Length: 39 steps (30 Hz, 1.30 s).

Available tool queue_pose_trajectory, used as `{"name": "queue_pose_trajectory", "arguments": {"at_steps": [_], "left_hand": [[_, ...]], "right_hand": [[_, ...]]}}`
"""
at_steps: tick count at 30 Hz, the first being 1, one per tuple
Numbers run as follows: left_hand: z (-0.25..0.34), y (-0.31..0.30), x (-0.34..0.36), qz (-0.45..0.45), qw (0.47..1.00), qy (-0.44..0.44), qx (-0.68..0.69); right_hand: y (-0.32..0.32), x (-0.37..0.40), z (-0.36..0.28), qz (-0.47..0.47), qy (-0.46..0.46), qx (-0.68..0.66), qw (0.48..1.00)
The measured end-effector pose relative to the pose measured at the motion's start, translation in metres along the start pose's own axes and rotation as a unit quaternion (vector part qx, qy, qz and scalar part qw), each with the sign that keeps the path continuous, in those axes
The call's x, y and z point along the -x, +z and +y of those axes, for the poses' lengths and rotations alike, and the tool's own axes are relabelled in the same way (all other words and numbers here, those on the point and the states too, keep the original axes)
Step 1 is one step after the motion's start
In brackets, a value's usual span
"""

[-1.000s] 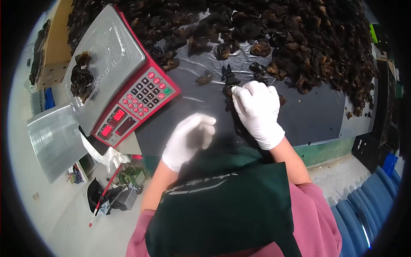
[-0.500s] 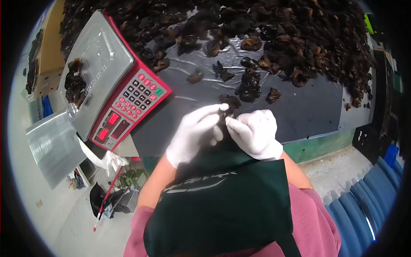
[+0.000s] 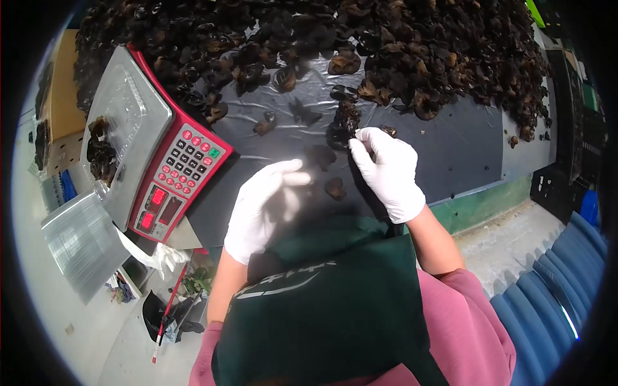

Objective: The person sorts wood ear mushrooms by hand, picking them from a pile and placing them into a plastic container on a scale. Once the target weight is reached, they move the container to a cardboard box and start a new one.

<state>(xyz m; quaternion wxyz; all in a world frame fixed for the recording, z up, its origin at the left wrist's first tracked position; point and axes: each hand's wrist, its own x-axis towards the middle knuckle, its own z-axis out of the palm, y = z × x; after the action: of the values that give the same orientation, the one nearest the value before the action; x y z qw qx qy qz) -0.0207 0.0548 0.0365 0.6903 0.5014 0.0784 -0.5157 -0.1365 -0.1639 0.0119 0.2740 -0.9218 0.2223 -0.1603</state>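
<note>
We are seeing the heap of dark brown, crinkled, glossy pieces (image 3: 444, 51) spreading across the far side of the grey-black counter (image 3: 467, 148). Our right hand (image 3: 389, 170), gloved in white, is bringing thumb and fingertips together at the edge of a wet, blackish clump (image 3: 344, 122); whether it is clamping on it, we cannot tell. Our left hand (image 3: 257, 209), gloved alike, is hanging open and apart from the right, nothing showing in it.

We are judging that a slick piece could be slipping out of a fingertip pinch, its surface being wet. The small brown piece (image 3: 335, 188) (the one lying nearest the green apron (image 3: 322, 309)) could be getting swept off by a sleeve or the cloth, being so close to the near edge.

We are counting two hands, one red scale with a silver pan (image 3: 177, 154), one clear plastic tray (image 3: 129, 103) with dark pieces (image 3: 101, 151) inside, and four loose pieces between scale and clump; the heap is defying counting.
</note>
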Motion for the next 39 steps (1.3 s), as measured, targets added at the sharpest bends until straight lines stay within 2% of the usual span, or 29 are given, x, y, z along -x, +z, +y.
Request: {"name": "queue_pose_trajectory", "arguments": {"at_steps": [2,4,5,8,10,12,13,16,18,20,21,22,24,25,28,30,32,35,36,38,39], "left_hand": [[0.003,-0.002,0.002,-0.013,1.000,0.015,-0.011],[0.003,-0.005,0.005,-0.011,1.000,0.021,-0.013],[0.001,-0.007,0.004,-0.008,1.000,0.022,-0.010],[0.002,-0.003,0.003,0.002,1.000,0.017,-0.018],[0.003,-0.004,0.003,-0.002,1.000,0.017,-0.013],[0.002,-0.007,0.001,-0.006,1.000,0.023,-0.015],[0.001,-0.007,0.000,-0.009,1.000,0.025,-0.016],[-0.003,-0.007,-0.001,-0.007,1.000,0.023,-0.015],[-0.003,-0.004,-0.001,-0.008,1.000,0.018,-0.006],[-0.003,-0.002,0.000,-0.008,1.000,0.016,-0.004],[-0.002,-0.001,0.000,-0.008,1.000,0.017,-0.006],[-0.002,0.000,0.001,-0.007,1.000,0.018,-0.007],[0.000,0.003,0.003,-0.005,1.000,0.019,-0.011],[0.001,0.005,0.004,-0.005,1.000,0.022,-0.012],[0.001,0.005,0.005,0.001,1.000,0.028,-0.011],[0.001,0.007,0.004,0.002,1.000,0.027,-0.011],[0.001,0.010,0.003,0.002,1.000,0.022,-0.014],[0.003,0.017,0.003,-0.003,1.000,0.012,-0.017],[0.004,0.018,0.003,-0.001,1.000,0.014,-0.019],[0.004,0.018,0.003,0.000,1.000,0.015,-0.024],[0.001,0.015,0.002,-0.006,1.000,0.020,0.000]], "right_hand": [[-0.008,0.003,-0.001,-0.077,0.140,-0.145,0.976],[-0.018,0.004,0.002,-0.124,0.208,-0.296,0.924],[-0.026,0.005,0.002,-0.143,0.229,-0.314,0.910],[-0.049,0.013,0.006,-0.186,0.158,-0.254,0.936],[-0.071,0.018,0.011,-0.281,0.160,-0.281,0.904],[-0.074,0.028,0.024,-0.296,0.069,-0.216,0.928],[-0.070,0.033,0.031,-0.253,-0.002,-0.189,0.949],[-0.079,0.033,0.034,-0.191,0.107,-0.198,0.955],[-0.070,0.029,0.045,-0.077,0.107,-0.174,0.976],[-0.064,0.018,0.037,-0.019,0.134,-0.104,0.985],[-0.059,0.015,0.038,-0.020,0.099,-0.105,0.989],[-0.056,0.010,0.037,-0.049,0.074,-0.048,0.995],[-0.043,0.007,0.047,-0.031,-0.021,0.027,0.999],[-0.043,0.006,0.047,-0.045,-0.018,0.040,0.998],[-0.055,0.003,0.041,-0.127,0.005,-0.167,0.978],[-0.068,-0.004,0.035,-0.232,0.035,-0.215,0.948],[-0.059,-0.009,0.037,-0.178,0.004,-0.214,0.961],[-0.058,-0.025,0.029,-0.171,-0.028,-0.206,0.963],[-0.059,-0.032,0.030,-0.201,-0.153,-0.117,0.960],[-0.045,-0.037,0.027,-0.216,-0.118,-0.013,0.969],[-0.036,-0.042,0.021,-0.136,-0.103,-0.018,0.985]]}}
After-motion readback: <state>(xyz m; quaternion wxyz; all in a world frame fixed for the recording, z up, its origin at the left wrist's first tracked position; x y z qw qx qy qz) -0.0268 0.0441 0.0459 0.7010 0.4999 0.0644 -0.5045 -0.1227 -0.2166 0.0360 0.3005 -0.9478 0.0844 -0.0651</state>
